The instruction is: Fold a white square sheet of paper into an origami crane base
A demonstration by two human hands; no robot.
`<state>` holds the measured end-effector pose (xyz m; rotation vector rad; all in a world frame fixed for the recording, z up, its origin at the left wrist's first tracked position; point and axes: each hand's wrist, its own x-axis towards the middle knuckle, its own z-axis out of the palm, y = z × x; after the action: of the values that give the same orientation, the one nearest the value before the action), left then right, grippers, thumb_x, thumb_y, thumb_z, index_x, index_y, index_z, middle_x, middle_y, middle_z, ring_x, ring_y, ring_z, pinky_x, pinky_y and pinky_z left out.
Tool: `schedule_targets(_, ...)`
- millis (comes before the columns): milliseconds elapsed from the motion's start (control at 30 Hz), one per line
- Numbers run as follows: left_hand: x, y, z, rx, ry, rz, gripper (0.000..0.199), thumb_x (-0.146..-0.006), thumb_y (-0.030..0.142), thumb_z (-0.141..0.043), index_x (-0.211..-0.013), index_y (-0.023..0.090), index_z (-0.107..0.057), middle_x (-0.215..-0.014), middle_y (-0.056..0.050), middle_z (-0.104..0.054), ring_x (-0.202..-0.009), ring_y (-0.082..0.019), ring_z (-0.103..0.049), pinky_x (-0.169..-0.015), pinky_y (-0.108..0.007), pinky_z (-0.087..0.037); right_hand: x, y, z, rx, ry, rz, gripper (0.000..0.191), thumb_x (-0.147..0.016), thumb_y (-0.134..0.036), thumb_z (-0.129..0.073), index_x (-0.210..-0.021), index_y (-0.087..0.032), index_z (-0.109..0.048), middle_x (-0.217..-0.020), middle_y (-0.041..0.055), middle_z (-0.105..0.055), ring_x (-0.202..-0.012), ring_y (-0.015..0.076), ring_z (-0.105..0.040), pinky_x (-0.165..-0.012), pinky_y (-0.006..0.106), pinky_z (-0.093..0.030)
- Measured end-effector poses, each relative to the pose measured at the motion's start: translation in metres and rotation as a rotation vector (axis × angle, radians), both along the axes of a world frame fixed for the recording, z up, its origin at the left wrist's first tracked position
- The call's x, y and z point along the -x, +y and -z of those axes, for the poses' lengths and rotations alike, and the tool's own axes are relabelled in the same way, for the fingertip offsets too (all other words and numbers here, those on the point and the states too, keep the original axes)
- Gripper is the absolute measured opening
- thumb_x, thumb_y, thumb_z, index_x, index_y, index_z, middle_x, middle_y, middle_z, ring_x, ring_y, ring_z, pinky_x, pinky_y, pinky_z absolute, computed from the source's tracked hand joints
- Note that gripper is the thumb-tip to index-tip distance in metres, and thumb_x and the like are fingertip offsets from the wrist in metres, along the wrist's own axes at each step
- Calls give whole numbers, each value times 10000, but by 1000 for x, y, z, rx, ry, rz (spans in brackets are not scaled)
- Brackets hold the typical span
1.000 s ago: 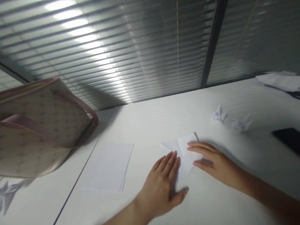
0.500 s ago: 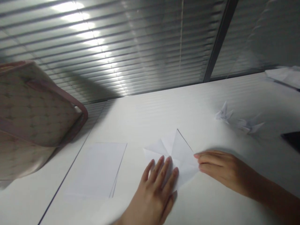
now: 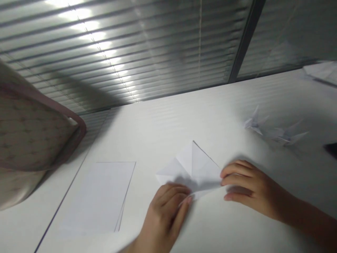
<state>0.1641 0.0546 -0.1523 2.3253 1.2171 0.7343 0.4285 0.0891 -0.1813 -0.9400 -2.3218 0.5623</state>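
Folded white paper [image 3: 191,168] lies near the middle of the frame on the white table [image 3: 168,119], with my left hand [image 3: 164,214] at its near edge. That hand is half curled, its fingers [image 3: 173,191] across the edge, but blur hides whether they pinch it. My right hand [image 3: 250,188] is loosely curved, its fingertips [image 3: 226,177] at the paper's right corner, with no firm hold that I can make out. A stack of paper sheets [image 3: 98,196] lies lower left, near a tote bag [image 3: 28,130]. Paper cranes [image 3: 254,123] sit upper right. An uneven pull between my hands could skew the creases or tear the paper.
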Motion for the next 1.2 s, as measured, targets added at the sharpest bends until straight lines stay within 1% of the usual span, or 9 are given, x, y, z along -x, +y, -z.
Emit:
schedule_targets(33, -1, 1, 0, 46, -26, -58, 155, -921, 117, -498, -886, 172, -638, -894, -43, -657, -871, -153, -617, -779, -266, -526, 1, 0, 0, 26, 15, 27, 19, -847, -232, -640, -837, -216, -639, -892, 36, -661, -868, 177, -611, -761, 319, -499)
schedule_targets(100, -3, 4, 0, 70, -35, -149, 145, -911, 152, -533, -804, 171, -629, -828, -43, -609, -790, -153, -596, -689, -264, -515, 2, 0, 1, 51, 35, 81, 80, -864, -188, -604, -789, -214, -617, -849, 27, -642, -830, 165, -602, -746, 311, -481)
schedule_targets(167, -4, 5, 2, 53, -17, -202, 169, -905, 180, -549, -748, 169, -612, -800, -44, -576, -752, -158, -578, -661, -278, -499, 4, -2, 1, 64, 27, 122, 73, -851, -198, -616, -782, -215, -605, -842, 26, -632, -820, 170, -599, -744, 317, -470)
schedule_targets(267, -5, 7, 5, 27, 12, -238, 217, -905, 199, -543, -692, 171, -575, -785, -43, -547, -736, -163, -559, -653, -291, -486, 6, -4, 1, 63, -11, 151, 63, -821, -247, -655, -801, -220, -602, -860, 30, -626, -832, 189, -594, -749, 334, -457)
schedule_targets(500, -5, 13, 8, 13, 66, -273, 252, -889, 215, -564, -645, 177, -516, -778, -36, -509, -718, -157, -542, -656, -288, -481, 17, -8, 1, 70, -54, 252, 82, -881, -198, -567, -800, -207, -558, -867, 42, -578, -853, 197, -564, -766, 355, -424)
schedule_targets(600, -5, 14, 8, 11, 77, -285, 246, -882, 215, -568, -644, 173, -526, -787, -38, -506, -705, -150, -544, -646, -276, -482, 19, -8, 2, 30, -63, 282, 114, -874, -198, -568, -768, -202, -526, -888, 54, -572, -861, 204, -562, -777, 364, -420)
schedule_targets(733, -4, 16, 7, 8, 88, -278, 279, -879, 227, -563, -611, 178, -502, -743, -28, -502, -664, -142, -536, -605, -264, -469, 21, -9, 4, -43, -54, 321, 151, -856, -193, -579, -731, -203, -496, -864, 49, -570, -806, 195, -573, -752, 351, -418)
schedule_targets(867, -4, 18, 6, 17, 92, -282, 344, -876, 241, -557, -562, 191, -427, -705, -14, -484, -606, -127, -515, -552, -251, -449, 21, -10, 5, -48, -47, 334, 151, -859, -183, -573, -732, -200, -493, -856, 51, -562, -790, 195, -570, -745, 353, -417)
schedule_targets(1200, -4, 19, 5, 24, 137, -273, 348, -874, 224, -566, -571, 185, -400, -718, -16, -494, -632, -136, -516, -546, -261, -422, 20, -11, 6, -46, -49, 333, 149, -854, -176, -588, -748, -195, -485, -855, 53, -547, -790, 197, -554, -759, 370, -410)
